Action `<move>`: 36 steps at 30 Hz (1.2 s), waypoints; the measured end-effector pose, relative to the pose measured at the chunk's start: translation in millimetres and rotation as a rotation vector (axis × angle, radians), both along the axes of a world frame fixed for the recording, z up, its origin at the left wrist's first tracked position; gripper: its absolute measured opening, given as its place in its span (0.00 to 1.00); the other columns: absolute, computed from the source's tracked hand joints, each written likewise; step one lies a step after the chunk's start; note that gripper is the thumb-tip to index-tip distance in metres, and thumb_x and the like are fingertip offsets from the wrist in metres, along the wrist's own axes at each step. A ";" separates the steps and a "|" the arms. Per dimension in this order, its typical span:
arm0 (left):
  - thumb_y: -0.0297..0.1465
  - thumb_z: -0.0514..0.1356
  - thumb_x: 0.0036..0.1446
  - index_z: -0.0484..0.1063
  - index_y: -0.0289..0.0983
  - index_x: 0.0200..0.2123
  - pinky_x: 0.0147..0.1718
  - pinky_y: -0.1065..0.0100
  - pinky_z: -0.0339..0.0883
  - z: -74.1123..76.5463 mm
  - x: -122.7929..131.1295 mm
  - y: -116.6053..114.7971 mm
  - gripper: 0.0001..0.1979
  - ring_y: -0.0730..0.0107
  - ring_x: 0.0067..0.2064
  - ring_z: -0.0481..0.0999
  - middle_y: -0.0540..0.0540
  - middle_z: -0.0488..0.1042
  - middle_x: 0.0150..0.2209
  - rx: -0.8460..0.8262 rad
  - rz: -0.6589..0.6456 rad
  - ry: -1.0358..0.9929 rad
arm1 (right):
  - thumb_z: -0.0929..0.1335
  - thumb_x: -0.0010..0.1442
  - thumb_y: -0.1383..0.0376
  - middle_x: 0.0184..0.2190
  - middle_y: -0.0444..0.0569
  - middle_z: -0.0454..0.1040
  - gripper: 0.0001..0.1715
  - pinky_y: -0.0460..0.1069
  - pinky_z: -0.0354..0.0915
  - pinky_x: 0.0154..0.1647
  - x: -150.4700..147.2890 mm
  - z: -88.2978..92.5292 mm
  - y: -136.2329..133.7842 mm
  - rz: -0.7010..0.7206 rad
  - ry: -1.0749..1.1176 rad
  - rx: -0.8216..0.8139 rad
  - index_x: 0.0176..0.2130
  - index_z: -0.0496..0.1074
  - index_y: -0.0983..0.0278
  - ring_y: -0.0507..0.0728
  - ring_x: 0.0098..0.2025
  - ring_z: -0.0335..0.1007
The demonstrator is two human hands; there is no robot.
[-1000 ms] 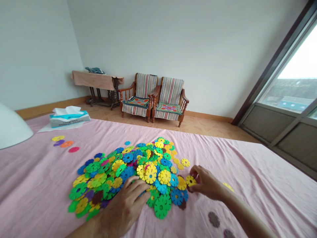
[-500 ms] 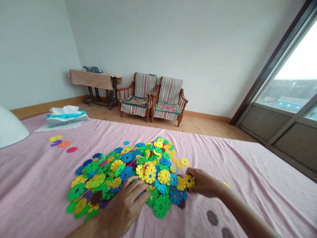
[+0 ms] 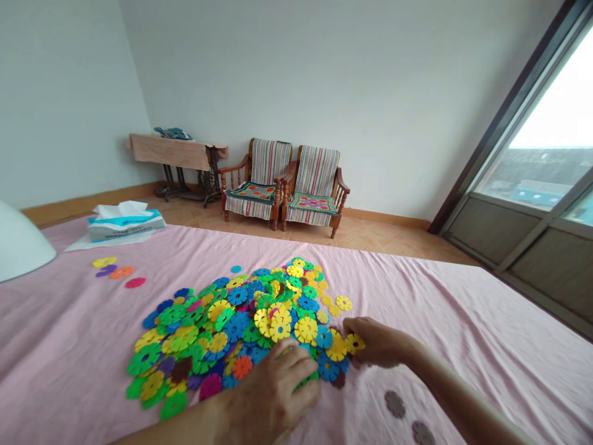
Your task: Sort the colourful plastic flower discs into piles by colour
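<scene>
A heap of plastic snowflake discs (image 3: 199,340), slotted round the rim in yellow, green, blue and other colours, is spread on a pink cloth (image 3: 445,309). Over the heap's near right edge lies my left hand (image 3: 280,389), fingers loosely bent and slightly apart. Green discs show between and beside those fingers; their tips are partly hidden. My right hand (image 3: 382,345) is closed at the heap's right side, pinching a yellow snowflake disc (image 3: 355,343). This disc sits close to another yellow disc (image 3: 337,347) at the heap's edge.
Two brown discs (image 3: 395,404) lie near my right forearm. A few loose discs (image 3: 121,272) and a tissue pack (image 3: 126,224) are at the left, beside a white rounded object (image 3: 23,244). Two wooden armchairs (image 3: 315,179) and a cloth-covered sewing table (image 3: 169,151) stand beyond.
My left hand has slid right across the heap's near edge, uncovering orange and magenta discs and covering green ones. My right hand stays nearly in place with the yellow disc.
</scene>
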State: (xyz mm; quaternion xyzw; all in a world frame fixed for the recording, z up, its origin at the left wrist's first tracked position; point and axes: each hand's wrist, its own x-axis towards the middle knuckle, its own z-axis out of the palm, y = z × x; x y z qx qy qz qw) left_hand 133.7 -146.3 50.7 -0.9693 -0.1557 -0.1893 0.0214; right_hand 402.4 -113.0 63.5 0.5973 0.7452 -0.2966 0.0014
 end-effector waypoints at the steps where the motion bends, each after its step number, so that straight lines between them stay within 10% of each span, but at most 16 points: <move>1: 0.28 0.56 0.61 0.69 0.38 0.42 0.52 0.59 0.58 1.4 9.3 1.2 0.06 0.63 0.46 0.69 0.44 0.73 0.43 0.015 -0.040 0.028 | 0.70 0.43 0.71 0.34 0.44 0.71 0.15 0.44 0.60 0.27 0.9 4.1 3.8 -0.016 0.053 -0.037 0.35 0.67 0.62 0.52 0.32 0.67; 7: 0.38 0.57 0.61 0.66 0.36 0.50 0.54 0.60 0.56 -5.4 59.8 18.1 0.17 0.60 0.54 0.65 0.41 0.71 0.50 0.008 -0.150 0.142 | 0.70 0.48 0.71 0.22 0.40 0.69 0.11 0.44 0.62 0.21 -32.4 34.5 44.9 -0.130 0.321 -0.043 0.35 0.68 0.66 0.49 0.21 0.66; 12: 0.44 0.52 0.63 0.62 0.32 0.55 0.56 0.55 0.52 -13.6 80.7 32.3 0.25 0.53 0.59 0.61 0.37 0.67 0.55 0.009 -0.037 0.142 | 0.70 0.52 0.64 0.37 0.48 0.75 0.17 0.46 0.67 0.31 -56.6 47.0 62.4 -0.095 0.448 0.212 0.42 0.69 0.65 0.51 0.32 0.71; 23: 0.37 0.57 0.58 0.68 0.35 0.36 0.48 0.58 0.60 -9.1 71.4 43.9 0.10 0.60 0.40 0.69 0.44 0.71 0.37 0.040 0.066 0.210 | 0.71 0.43 0.72 0.33 0.52 0.75 0.11 0.49 0.61 0.35 110.7 -5.3 -4.5 -0.294 -0.402 0.194 0.31 0.69 0.64 0.60 0.37 0.71; 36: 0.33 0.62 0.52 0.67 0.37 0.33 0.45 0.59 0.59 3.5 33.7 63.7 0.08 0.59 0.42 0.66 0.45 0.69 0.36 0.007 0.164 0.274 | 0.67 0.43 0.69 0.29 0.47 0.73 0.08 0.45 0.60 0.31 146.8 -29.8 -21.4 -0.325 -0.116 0.046 0.29 0.66 0.64 0.54 0.32 0.68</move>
